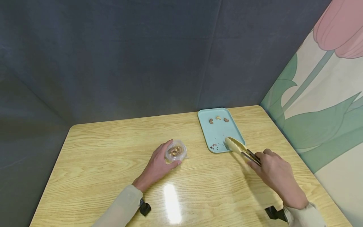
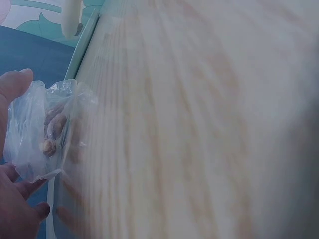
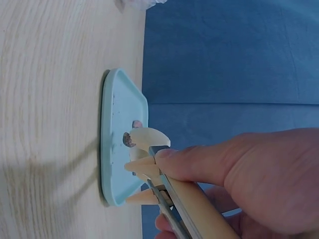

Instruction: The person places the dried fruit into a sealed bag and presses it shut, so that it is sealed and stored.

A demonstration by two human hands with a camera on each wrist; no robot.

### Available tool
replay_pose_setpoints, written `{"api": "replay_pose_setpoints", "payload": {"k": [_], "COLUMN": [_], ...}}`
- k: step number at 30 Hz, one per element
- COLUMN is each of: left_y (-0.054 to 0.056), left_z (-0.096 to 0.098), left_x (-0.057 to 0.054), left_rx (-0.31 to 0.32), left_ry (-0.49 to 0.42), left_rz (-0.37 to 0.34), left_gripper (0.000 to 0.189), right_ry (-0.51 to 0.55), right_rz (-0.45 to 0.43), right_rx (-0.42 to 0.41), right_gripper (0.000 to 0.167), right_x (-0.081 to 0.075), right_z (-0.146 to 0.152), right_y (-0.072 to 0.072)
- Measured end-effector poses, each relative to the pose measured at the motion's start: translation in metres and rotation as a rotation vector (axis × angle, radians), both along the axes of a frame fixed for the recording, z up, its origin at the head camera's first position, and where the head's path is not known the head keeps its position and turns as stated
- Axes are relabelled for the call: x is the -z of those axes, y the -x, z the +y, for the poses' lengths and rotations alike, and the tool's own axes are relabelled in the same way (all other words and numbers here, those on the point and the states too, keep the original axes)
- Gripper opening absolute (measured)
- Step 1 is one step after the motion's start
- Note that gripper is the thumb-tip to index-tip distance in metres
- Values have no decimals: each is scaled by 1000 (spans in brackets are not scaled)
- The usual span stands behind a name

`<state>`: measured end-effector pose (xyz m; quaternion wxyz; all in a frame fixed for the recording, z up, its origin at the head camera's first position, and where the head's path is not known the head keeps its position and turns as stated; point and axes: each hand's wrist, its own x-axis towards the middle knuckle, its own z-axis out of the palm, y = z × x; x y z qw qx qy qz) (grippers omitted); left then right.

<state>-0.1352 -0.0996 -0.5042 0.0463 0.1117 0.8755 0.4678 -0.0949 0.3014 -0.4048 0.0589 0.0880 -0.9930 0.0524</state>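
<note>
My left hand curls its thumb and fingers round a clear plastic bag that sits on the table. Its top gapes, showing brown nuts inside; the left wrist view shows the bag side-on. In my right hand I grip a pair of tongs with cream tips, held above the near right corner of a light blue tray. On the tray lie a brown cashew, a pale cashew and another brown cashew. A dark piece shows by the tong tips; whether they hold it, I cannot tell.
Small dark crumbs are scattered at the tray's near left. The wooden table extends to a dark curtain behind and a flower-patterned wall on the right.
</note>
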Motion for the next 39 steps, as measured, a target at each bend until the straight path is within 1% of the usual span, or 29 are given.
{"api": "replay_pose_setpoints", "payload": {"k": [7, 17, 21, 30, 36, 39], "left_y": [-1, -1, -2, -2, -2, -2], "left_z": [1, 1, 1, 2, 3, 3], "left_x": [-1, -3, -3, -4, -4, -4], "left_rx": [3, 6, 5, 7, 8, 6], "left_ry": [5, 3, -1, 0, 6, 8], "left_rz": [27, 25, 23, 19, 23, 25], "left_gripper": [92, 91, 91, 91, 91, 91], "right_ry": [4, 32, 41, 41, 35, 38], "right_rz": [50, 119, 130, 105, 143, 147], "right_rx": [-28, -73, -91, -95, -143, -165], "right_gripper": [32, 28, 27, 28, 29, 29], "right_x": [-6, -19, -25, -38, -42, -43], "right_z": [-2, -13, -19, -39, -53, -61], "right_y": [2, 2, 2, -3, -4, -4]}}
